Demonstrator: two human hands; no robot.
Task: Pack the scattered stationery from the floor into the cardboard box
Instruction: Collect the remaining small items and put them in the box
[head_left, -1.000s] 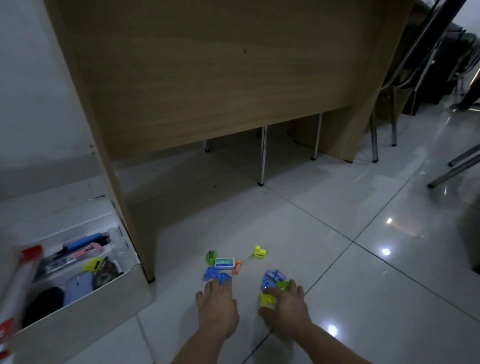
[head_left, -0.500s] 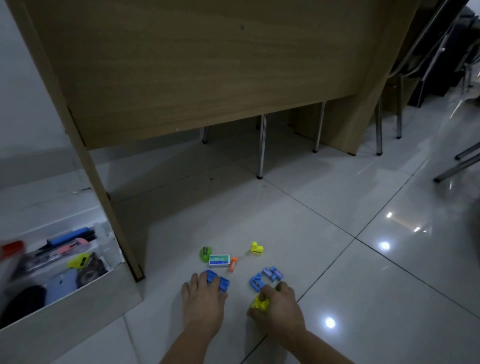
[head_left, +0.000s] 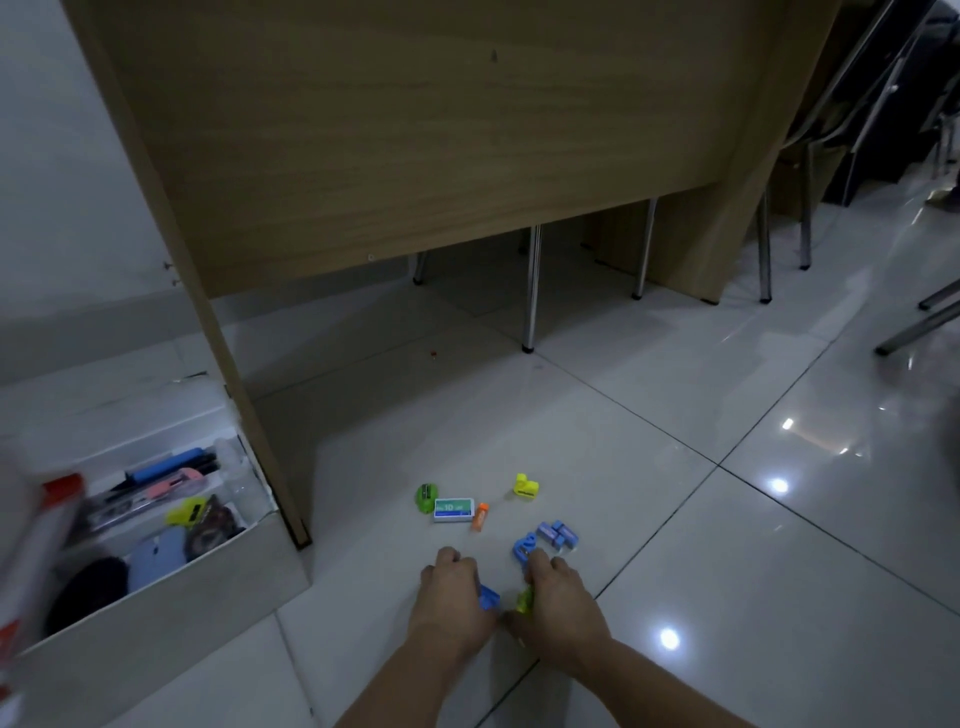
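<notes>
White glossy floor tiles (head_left: 675, 519) carry the scattered stationery around a small green-and-white rectangular box (head_left: 453, 510). Just beside that box's left end lies a green rounded sharpener (head_left: 426, 496). A short orange tube (head_left: 480, 516) lies just beside its right end, and a yellow plastic piece (head_left: 526, 486) sits farther right and slightly beyond. To the box's right and nearer the person are a blue plastic clip (head_left: 522, 546) and a cluster of pale blue blocks (head_left: 559, 535). Nearer than the box, the left hand (head_left: 451, 600) curls its fingers over a bright blue plastic piece (head_left: 489, 596). Close beside it, the right hand (head_left: 560, 600) grips a yellow-green plastic piece (head_left: 525, 600). Well left of the small box stands the open cardboard box (head_left: 156, 618), holding pens, a pink cutter (head_left: 176, 483) and other items, beside a wooden desk panel (head_left: 415, 130).
</notes>
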